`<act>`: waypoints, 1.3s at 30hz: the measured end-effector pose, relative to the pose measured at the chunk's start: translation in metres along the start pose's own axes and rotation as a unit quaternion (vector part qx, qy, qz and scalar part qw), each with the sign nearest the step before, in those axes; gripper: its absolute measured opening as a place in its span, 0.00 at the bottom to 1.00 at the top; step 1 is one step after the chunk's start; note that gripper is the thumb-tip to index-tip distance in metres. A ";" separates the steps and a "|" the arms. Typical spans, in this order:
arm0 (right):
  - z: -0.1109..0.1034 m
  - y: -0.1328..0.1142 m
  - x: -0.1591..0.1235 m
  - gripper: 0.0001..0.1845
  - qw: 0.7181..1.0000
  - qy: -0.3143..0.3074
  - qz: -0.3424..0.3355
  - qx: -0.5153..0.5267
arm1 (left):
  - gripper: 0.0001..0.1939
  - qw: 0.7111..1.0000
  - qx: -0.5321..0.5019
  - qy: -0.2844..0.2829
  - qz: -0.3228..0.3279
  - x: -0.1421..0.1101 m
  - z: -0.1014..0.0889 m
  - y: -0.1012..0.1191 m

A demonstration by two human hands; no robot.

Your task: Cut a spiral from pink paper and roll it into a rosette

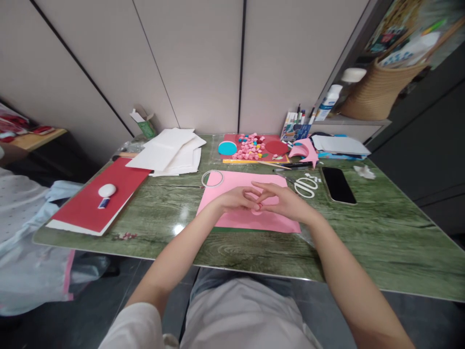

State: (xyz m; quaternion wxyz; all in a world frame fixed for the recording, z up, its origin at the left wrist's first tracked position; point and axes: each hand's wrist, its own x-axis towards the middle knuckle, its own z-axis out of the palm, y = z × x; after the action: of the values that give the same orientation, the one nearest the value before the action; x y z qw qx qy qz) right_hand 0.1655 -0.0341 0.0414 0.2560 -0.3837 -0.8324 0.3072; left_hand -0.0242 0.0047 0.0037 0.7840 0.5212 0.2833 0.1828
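My left hand [236,199] and my right hand [281,201] meet over a pink sheet of paper [247,220] lying on the green table [381,242]. Between their fingertips is a small pink paper piece [257,209], pinched by both hands; its shape is too small to make out. A dark green sheet shows under the pink sheet's near edge. White scissors [305,186] lie just right of my right hand, and a ring of tape [212,178] lies just beyond my left hand.
A black phone [337,184] lies at the right. A red board [94,201] with a white oval object [106,190] is at the left, with white sheets [170,152] behind it. Small pink paper rolls [250,148], a teal disc [227,148] and markers sit at the back.
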 end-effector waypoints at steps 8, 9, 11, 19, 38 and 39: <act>0.000 0.003 0.001 0.37 1.000 0.014 0.005 -0.003 | 0.22 0.998 -0.001 0.055 0.010 0.004 0.003 -0.004; 0.000 0.004 0.002 0.39 1.000 0.028 0.004 -0.007 | 0.23 0.997 -0.007 0.081 0.014 0.005 0.004 -0.005; 0.002 0.007 0.003 0.41 0.998 0.058 -0.002 -0.023 | 0.23 0.991 -0.036 0.129 0.024 0.008 0.007 -0.008; 0.016 0.017 0.008 0.39 0.979 0.147 -0.031 -0.136 | 0.23 0.957 -0.172 0.216 0.091 0.016 0.019 -0.015; 0.004 0.000 0.002 0.41 0.999 0.048 0.004 -0.009 | 0.23 0.998 -0.032 0.053 0.019 -0.001 0.001 0.002; 0.004 -0.001 0.002 0.41 0.999 0.043 0.005 -0.004 | 0.22 0.998 -0.026 0.049 0.019 -0.001 0.001 0.001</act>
State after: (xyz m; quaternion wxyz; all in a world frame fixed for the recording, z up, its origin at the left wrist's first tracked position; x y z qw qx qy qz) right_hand 0.1611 -0.0340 0.0392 0.2886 -0.4013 -0.8200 0.2886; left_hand -0.0245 0.0041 0.0053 0.7789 0.4961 0.3069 0.2303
